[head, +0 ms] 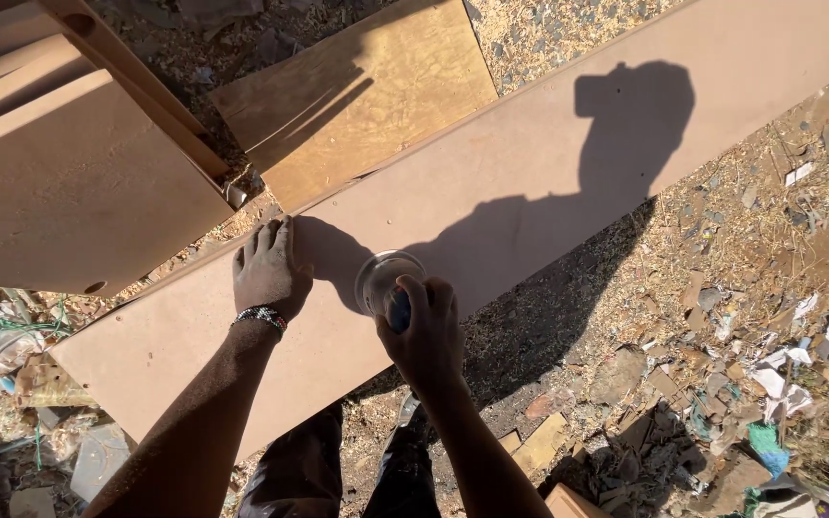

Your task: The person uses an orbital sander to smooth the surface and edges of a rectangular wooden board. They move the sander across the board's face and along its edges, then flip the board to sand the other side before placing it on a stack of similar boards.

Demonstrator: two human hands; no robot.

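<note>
Nearest to us we see the person's dark trousers (338,470) at the bottom edge, with both forearms reaching away over them. To the right of the legs, the ground (722,317) is strewn with sawdust, wood offcuts, paper scraps and bits of rubbish, and more litter lies at the near left.

The right hand (426,336) is closed around the blue handle (400,309) of a small tool, fingers wrapped over it from above. At the tool's far end we see a round, glassy-looking disc (383,276), which rests on or just above the board; we cannot tell whether it touches.

Just left of it, the left hand (268,269) lies flat and open, palm down on the same surface, fingers spread towards the far edge and gripping nothing. A beaded bracelet (262,316) circles that wrist.

Both hands are on a long brown board (549,163), which runs diagonally from the near left to the far right. The shadow (587,192) of the person's head and shoulders falls across its middle.

Beyond the board, touching its far edge, lies a lighter, yellowish plywood sheet (367,96). At the far left we see a large brown panel (59,182) with a wooden rail (136,86) slanting along its right side.
</note>
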